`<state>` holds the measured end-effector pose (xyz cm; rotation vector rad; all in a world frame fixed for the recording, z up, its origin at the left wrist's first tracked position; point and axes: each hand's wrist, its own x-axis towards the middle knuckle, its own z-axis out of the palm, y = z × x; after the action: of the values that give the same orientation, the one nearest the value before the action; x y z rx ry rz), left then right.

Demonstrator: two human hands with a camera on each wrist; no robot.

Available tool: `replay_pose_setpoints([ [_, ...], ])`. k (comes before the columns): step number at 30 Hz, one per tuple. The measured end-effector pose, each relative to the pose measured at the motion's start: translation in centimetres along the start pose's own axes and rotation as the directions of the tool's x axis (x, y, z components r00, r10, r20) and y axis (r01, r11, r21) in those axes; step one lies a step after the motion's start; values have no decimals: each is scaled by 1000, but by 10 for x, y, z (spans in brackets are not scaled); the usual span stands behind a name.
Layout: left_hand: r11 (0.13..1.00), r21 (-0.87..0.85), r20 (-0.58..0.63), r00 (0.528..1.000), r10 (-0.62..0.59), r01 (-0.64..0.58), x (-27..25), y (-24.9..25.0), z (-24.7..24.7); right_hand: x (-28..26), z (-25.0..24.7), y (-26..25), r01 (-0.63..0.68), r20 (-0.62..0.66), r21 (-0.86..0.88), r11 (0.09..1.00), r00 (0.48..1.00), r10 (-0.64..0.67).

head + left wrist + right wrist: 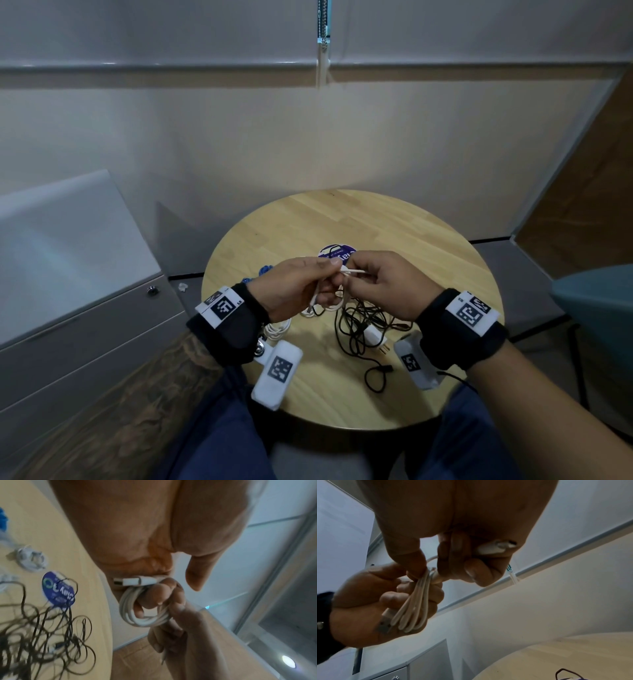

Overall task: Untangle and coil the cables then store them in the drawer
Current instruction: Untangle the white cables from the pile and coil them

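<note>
the round pale wooden worktop (394,222) carries a loose tangle of thin black cables (356,325). above it my left hand (291,291) grips the coiled white usb cable (142,615), fingers through its loops. my right hand (383,284) pinches the free end by the plug. the cable seems light, soft and springy; i think holding the loops together is best.

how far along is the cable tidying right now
Done: one white coil lies on the table. In hand: the left hand grips a nearly coiled white cable while the right hand pinches its free end. Left: the tangled black cables, a blue cable, and the closed drawer.
</note>
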<state>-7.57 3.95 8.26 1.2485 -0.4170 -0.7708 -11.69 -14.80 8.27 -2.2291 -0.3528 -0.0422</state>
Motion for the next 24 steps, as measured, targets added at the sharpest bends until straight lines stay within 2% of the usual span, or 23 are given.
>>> replay_pose_setpoints([
  [2,986,160,-2,999,43,-42,1,1,-1,1,-2,0,3,9,9,1000,1000,-3],
  [4,908,408,-23,993,115,-96,0,2,-2,2,-3,-1,16,20,-3,1000,1000,-16],
  [6,839,525,-29,981,190,-147,-1,2,0,3,-4,-1,26,13,-20,999,1000,-26],
  [9,880,452,-96,972,213,-149,3,1,1,4,-4,-2,39,-12,-54,998,999,-40],
  [13,948,279,-263,937,229,-153,8,7,-11,4,-10,11,9,-124,14,1000,992,-8],
  [15,964,206,-317,921,227,-166,8,11,-15,3,-9,21,20,-159,-58,998,987,-29],
  [18,952,251,-325,912,251,-173,10,11,-16,0,1,21,10,-147,-88,996,989,-22],
  [21,941,296,-323,909,262,-165,11,11,-16,-1,12,14,29,-274,24,999,961,-21],
  [24,928,338,-314,911,267,-156,10,12,-17,-2,16,9,37,-305,165,986,952,15],
])
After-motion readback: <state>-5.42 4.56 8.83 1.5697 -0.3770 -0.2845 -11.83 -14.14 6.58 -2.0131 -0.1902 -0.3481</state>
